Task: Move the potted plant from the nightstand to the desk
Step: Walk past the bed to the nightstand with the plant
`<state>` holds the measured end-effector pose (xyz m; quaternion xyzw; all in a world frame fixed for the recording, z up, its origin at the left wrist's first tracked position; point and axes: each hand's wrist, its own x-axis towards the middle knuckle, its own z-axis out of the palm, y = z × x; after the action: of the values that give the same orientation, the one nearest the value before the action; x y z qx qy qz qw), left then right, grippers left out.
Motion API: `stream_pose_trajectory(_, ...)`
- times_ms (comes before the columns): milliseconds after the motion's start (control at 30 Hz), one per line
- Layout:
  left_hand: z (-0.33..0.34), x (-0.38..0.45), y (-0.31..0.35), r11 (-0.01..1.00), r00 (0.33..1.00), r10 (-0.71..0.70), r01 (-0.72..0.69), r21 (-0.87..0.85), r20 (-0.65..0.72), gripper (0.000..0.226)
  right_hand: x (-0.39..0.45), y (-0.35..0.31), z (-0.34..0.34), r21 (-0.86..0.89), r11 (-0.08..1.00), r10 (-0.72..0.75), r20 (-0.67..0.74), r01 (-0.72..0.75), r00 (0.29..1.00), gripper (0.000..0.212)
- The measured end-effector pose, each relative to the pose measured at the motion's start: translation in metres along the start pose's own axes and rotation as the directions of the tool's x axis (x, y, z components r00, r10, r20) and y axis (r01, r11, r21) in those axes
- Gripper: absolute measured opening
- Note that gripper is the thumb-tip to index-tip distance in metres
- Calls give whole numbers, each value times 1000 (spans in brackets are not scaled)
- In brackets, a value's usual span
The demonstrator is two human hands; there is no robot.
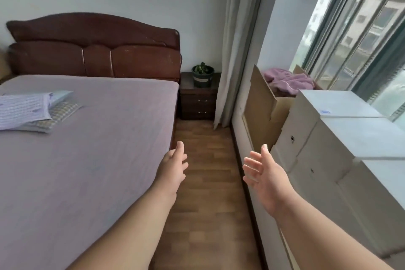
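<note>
A small green plant in a dark pot (pixel 203 75) stands on a dark wooden nightstand (pixel 198 103) in the far corner, between the bed and the curtain. Both of my arms reach forward over the floor strip, well short of the pot. My left hand (pixel 174 167) hovers by the bed's edge with fingers apart and holds nothing. My right hand (pixel 264 172) is spread open, palm turned inward, and is empty too. No desk is in view.
A bed (pixel 92 138) with a lilac sheet fills the left, folded clothes (pixel 32 109) on it. A narrow wooden floor strip (pixel 206 182) leads to the nightstand. White boxes (pixel 341 142) and an open cardboard box (pixel 269 105) with pink cloth line the window sill on the right. A curtain (pixel 236 50) hangs beside the nightstand.
</note>
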<state>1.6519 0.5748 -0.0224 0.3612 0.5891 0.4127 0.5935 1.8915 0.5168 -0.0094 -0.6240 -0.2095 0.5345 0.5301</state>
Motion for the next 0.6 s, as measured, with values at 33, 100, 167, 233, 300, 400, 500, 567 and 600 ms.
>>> stream_pose_trajectory(33,-3,14,6,1000,1000,-8,7,13,14,70,10,-4,7,6,1000,0,-4,0,1000,61)
stream_pose_trajectory(100,-9,48,20,999,999,-21,20,32,32,69,39,-12,26,8,1000,1,-34,0,999,61)
stream_pose_trajectory(167,-14,75,35,999,999,-44,43,32,26,68,59,-21,43,21,999,28,-62,-27,998,61)
stream_pose_trajectory(233,-14,100,46,998,998,-51,49,43,32,67,82,-30,58,23,999,36,-58,-34,998,61)
stream_pose_trajectory(300,-11,124,57,996,997,-66,64,59,26,66,104,-41,68,16,999,34,-58,-33,998,61)
stream_pose_trajectory(400,1,163,66,994,995,-92,90,67,29,68,145,-57,78,18,999,50,-65,-49,997,61)
stream_pose_trajectory(500,21,209,68,992,993,-113,112,62,20,70,198,-67,83,8,997,79,-43,-79,996,60)
stream_pose_trajectory(567,33,233,74,991,992,-124,124,59,8,71,231,-73,85,-8,997,79,-33,-79,996,59)
stream_pose_trajectory(600,42,249,76,989,991,-131,131,63,7,71,253,-77,85,-26,996,83,-20,-83,996,59)
